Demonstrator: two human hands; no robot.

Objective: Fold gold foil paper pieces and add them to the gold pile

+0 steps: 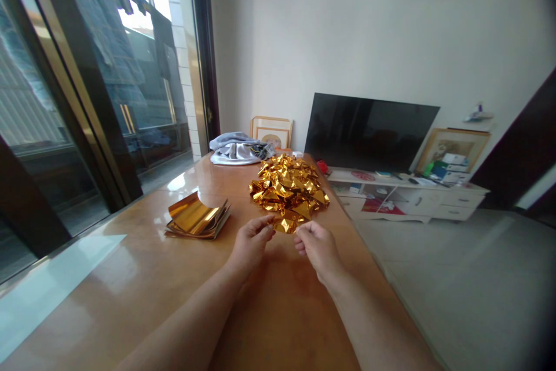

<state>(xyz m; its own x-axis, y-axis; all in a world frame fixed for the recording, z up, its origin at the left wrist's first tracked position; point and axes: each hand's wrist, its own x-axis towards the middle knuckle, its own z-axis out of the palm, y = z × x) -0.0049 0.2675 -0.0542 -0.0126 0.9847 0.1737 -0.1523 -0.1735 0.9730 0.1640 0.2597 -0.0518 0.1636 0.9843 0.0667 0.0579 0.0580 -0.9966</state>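
Note:
Between my two hands is a folded gold foil paper piece (285,226), shiny and creased. My left hand (254,239) pinches its left end with thumb and fingers. At its right end my right hand (316,243) is closed in a similar pinch. Just beyond rises a heap of folded gold foil pieces (289,183), partly hidden behind the held one. A stack of gold foil sheets (197,217) lies to the left of my left hand, its top sheet curling up.
The glossy wooden table (174,296) carries a bundle of grey cloth (237,150) at its far end and a pale sheet (56,284) at the left. Past its right edge stand a white cabinet (456,194) and a television (371,133). Glass doors (108,70) line the left side.

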